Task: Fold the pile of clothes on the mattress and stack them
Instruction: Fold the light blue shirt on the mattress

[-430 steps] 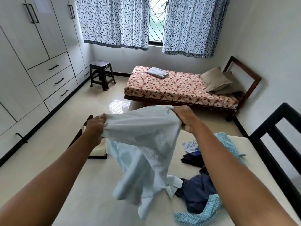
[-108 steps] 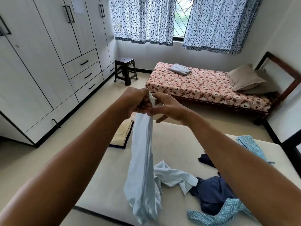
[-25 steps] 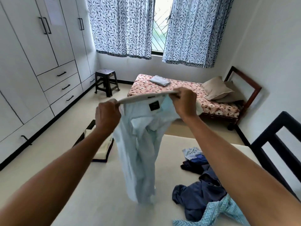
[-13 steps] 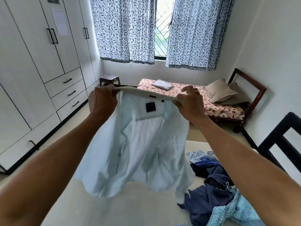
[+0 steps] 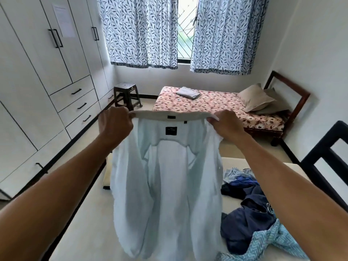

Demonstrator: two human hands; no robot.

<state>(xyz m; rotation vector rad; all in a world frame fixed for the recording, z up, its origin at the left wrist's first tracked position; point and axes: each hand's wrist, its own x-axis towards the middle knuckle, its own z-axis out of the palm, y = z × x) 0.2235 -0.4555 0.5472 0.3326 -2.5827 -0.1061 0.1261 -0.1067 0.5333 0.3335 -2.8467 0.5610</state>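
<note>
The wardrobe (image 5: 37, 81) fills the left side of the frame. Its doors and drawers are closed, so what is in them cannot be seen. The pale mattress (image 5: 90, 223) takes up the lower part of the frame, and the unfolded pile of clothes (image 5: 248, 213), dark blue and patterned teal pieces, lies on it at lower right. A far bed (image 5: 216, 102) with a floral cover stands under the window at centre right and carries a folded cloth (image 5: 188, 92) and pillows (image 5: 256, 99). A dark stool (image 5: 127, 95) stands to its left.

The light blue shirt (image 5: 169, 185) hangs in the centre of the frame above the mattress, opened out, with its inside and dark label (image 5: 171, 130) facing the camera. The left hand (image 5: 115, 125) and the right hand (image 5: 226, 125) each grip one end of the collar (image 5: 169, 114) with curled fingers and pull it taut between them.

Half a second ago the shirt billowed out towards the left. Now it hangs straighter and longer, and the hands are spread wider apart.
</note>
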